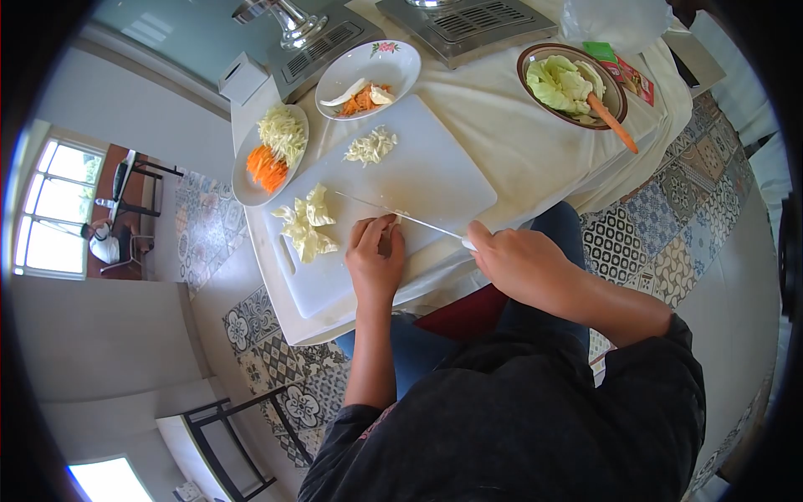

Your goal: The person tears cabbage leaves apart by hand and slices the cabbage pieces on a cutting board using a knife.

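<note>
My right hand (514, 263) is closed around the white handle of a knife (431, 226), its thin blade pointing left across the white cutting board (447, 171). Beside the blade, my left hand (372, 259) presses down with curled fingers; a small pale piece seems to be under the fingertips, but I cannot make out what it is. Pale green cabbage pieces (308, 226) lie on the board left of this hand. Farther back on the board is a small heap of chopped whitish pieces (370, 145).
An oval plate (242, 189) holds shredded cabbage and carrot. Behind the board stands a flowered bowl (410, 63) with shredded carrot and white pieces. A brown-rimmed bowl (619, 96) contains cabbage leaves and a whole carrot (612, 123). Portable stoves (468, 29) line the back.
</note>
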The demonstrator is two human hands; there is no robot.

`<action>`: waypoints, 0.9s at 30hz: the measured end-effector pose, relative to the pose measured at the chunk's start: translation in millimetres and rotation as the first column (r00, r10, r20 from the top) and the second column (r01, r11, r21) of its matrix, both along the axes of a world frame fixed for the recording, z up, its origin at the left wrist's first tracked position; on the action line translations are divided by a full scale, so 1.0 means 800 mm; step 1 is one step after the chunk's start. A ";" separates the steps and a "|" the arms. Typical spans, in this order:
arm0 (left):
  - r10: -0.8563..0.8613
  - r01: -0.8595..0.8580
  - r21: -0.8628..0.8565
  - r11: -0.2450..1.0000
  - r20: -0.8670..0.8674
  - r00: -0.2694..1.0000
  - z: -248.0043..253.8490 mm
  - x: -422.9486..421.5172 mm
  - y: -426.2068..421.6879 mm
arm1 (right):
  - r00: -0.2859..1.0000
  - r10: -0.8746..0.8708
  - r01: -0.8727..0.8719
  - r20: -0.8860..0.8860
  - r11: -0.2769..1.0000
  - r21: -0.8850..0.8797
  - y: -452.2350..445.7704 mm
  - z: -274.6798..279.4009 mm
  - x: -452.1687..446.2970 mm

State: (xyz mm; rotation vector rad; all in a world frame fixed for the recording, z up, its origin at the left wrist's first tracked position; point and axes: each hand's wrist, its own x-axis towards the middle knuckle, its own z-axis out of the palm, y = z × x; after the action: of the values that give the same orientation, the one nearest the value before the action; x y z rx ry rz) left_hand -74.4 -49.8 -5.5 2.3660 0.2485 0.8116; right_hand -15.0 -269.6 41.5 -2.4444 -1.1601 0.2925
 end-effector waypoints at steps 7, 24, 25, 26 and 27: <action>0.011 -0.011 -0.022 1.000 -0.007 1.000 0.000 0.000 -0.001 | 0.996 0.001 -0.006 -0.084 0.998 -0.067 0.004 0.013 0.005; 0.018 -0.018 -0.033 0.999 0.002 1.000 0.000 0.001 0.000 | 0.992 0.010 -0.021 -0.123 0.996 -0.087 0.009 0.021 0.010; 0.018 -0.018 -0.035 0.999 0.005 1.000 0.000 0.001 -0.001 | 0.992 0.018 -0.030 -0.125 0.995 -0.092 0.009 0.021 0.011; 0.020 -0.020 -0.031 0.999 0.000 1.000 0.000 0.000 -0.001 | 0.992 0.025 -0.038 -0.127 0.995 -0.096 0.009 0.021 0.012; 0.022 -0.022 -0.027 0.999 -0.004 1.000 0.000 0.000 0.000 | 0.991 0.032 -0.045 -0.128 0.994 -0.099 0.009 0.021 0.012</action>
State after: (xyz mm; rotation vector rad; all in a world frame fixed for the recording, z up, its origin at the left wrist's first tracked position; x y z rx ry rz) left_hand -74.1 -49.9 -5.6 2.3437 0.2854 0.8087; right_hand -5.7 -262.7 58.1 -2.4527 -1.1648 0.5220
